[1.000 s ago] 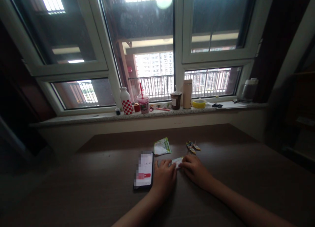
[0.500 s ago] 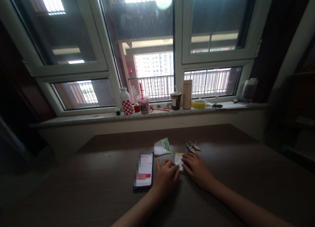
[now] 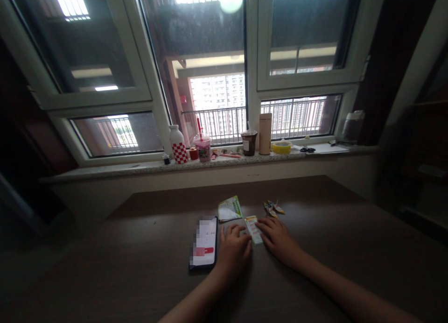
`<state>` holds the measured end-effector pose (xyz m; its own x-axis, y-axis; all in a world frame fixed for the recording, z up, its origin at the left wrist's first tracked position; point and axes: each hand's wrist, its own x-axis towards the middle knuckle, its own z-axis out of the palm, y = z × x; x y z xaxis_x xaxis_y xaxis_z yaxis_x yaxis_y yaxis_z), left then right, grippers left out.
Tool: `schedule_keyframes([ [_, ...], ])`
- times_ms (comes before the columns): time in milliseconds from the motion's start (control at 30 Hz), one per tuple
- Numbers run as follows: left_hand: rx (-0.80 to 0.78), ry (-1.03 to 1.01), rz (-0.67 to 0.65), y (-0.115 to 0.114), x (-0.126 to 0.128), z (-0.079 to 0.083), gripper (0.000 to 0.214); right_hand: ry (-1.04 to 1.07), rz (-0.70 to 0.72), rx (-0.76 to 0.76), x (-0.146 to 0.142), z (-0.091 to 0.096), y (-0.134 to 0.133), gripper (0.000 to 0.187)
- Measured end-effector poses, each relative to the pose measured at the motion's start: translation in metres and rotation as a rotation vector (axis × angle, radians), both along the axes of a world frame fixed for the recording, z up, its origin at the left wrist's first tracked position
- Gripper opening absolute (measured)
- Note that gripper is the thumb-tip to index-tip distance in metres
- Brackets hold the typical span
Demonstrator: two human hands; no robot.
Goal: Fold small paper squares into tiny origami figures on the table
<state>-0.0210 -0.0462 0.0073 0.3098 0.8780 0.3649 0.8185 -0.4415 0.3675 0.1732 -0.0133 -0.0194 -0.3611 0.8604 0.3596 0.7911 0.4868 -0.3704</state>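
A small flat packet [image 3: 252,228], white and green with a yellow top edge and printed lines, lies on the table between my hands. The fingers of my right hand [image 3: 279,240] are stretched out over its right edge. Just left of the packet, my left hand [image 3: 234,248] rests on the table, fingers apart and slightly bent, holding nothing I can see. Beside that hand lies a phone [image 3: 207,242] with its screen lit. Farther back is a green and white packet [image 3: 229,209]. Several small wrapped pieces [image 3: 273,208] lie beyond my right fingertips.
Behind the brown table [image 3: 147,285], a windowsill [image 3: 147,170] bears a checkered bottle [image 3: 179,151], a pink drink cup [image 3: 203,149], a dark cup [image 3: 249,143], a tan flask [image 3: 265,134], yellow tape [image 3: 281,148] and black scissors [image 3: 308,150].
My left hand has moved slightly left, away from the small packet. More of the packet's printed face now shows, and it lies tilted. My right hand remains at its right edge.
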Motion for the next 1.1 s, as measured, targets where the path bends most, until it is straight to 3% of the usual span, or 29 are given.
schedule_keyframes([
  [400,0.018,0.019,0.044,0.001,-0.001,-0.004,0.022,0.007,0.049,0.054,0.001,-0.009,0.003,0.041],
  [867,0.060,0.029,0.104,0.002,-0.003,-0.009,0.021,0.009,0.066,0.031,0.001,-0.006,0.002,0.042],
  [1100,0.046,0.050,0.106,0.004,-0.003,-0.011,0.024,0.064,0.091,0.061,0.000,0.000,-0.003,0.034],
])
